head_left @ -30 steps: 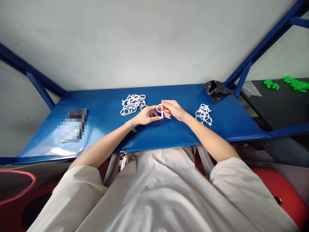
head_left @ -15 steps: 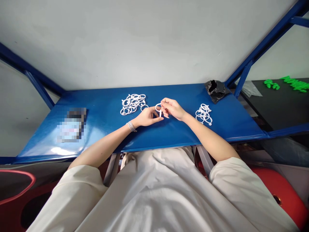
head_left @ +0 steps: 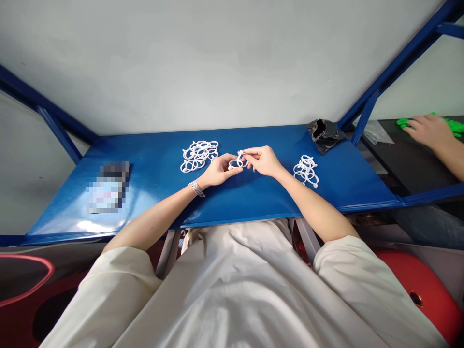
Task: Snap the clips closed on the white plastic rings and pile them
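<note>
Two white plastic rings with small knobs meet between my hands over the blue table. My left hand (head_left: pixel 218 171), with a beaded bracelet at the wrist, pinches one white ring (head_left: pixel 232 167) between thumb and fingers. The fingers of my right hand (head_left: pixel 264 161) are closed on the other white ring (head_left: pixel 239 155), which crosses the first. Whether the two are linked I cannot tell. Left of my hands lies a larger pile of white rings (head_left: pixel 195 153). A smaller cluster of white rings (head_left: pixel 306 172) rests beside my right forearm.
At the table's (head_left: pixel 159 193) back right corner sits a crumpled black plastic bag (head_left: pixel 324 136). A blurred-out flat object (head_left: pixel 108 188) lies at the left. Another person's hand (head_left: pixel 429 130) touches green pieces (head_left: pixel 456 126) on a dark table. Blue frame bars rise at both sides.
My hands have turned the rings, so they now cross closely. The left fingers have drawn in. Another person's hand has come in at the right over the green pieces.
</note>
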Demonstrator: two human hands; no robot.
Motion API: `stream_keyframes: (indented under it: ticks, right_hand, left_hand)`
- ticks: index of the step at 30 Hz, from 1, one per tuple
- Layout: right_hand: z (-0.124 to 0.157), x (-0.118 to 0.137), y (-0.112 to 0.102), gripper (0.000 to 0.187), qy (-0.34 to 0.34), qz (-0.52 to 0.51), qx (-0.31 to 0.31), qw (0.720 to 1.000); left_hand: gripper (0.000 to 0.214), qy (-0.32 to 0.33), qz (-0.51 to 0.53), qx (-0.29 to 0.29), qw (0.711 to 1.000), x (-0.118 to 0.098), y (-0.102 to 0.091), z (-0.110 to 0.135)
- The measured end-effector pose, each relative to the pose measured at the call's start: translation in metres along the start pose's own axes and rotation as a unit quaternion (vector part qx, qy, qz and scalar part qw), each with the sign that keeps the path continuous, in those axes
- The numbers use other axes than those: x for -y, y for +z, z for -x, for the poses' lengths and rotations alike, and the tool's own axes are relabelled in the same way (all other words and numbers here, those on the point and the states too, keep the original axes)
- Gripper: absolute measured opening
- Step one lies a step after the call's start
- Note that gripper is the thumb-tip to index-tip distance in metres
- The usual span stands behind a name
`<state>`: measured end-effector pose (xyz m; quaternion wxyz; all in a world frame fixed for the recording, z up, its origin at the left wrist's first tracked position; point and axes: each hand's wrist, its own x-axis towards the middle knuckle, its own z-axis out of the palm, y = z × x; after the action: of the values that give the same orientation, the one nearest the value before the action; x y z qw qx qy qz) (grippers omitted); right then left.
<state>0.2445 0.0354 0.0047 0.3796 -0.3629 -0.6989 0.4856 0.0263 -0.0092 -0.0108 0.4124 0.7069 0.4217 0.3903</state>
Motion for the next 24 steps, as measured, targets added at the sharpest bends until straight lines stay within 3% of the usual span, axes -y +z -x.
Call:
stream_keyframes:
  ticks: [5,24]
  right_hand:
    - [0.0027,0.0,-0.0002,0.022,-0.013,0.055,0.018,0.998]
    - [0.0014,-0.0063,0.0002,0.027,-0.011,0.076,0.047,0.996]
  left_hand:
    - [0.065,-0.026,0.053,-0.012,0.998,-0.0001,0.0033,-0.0006]
    - [0.067,-0.024,0.072,-0.03,0.997,0.0004,0.0004,-0.0028]
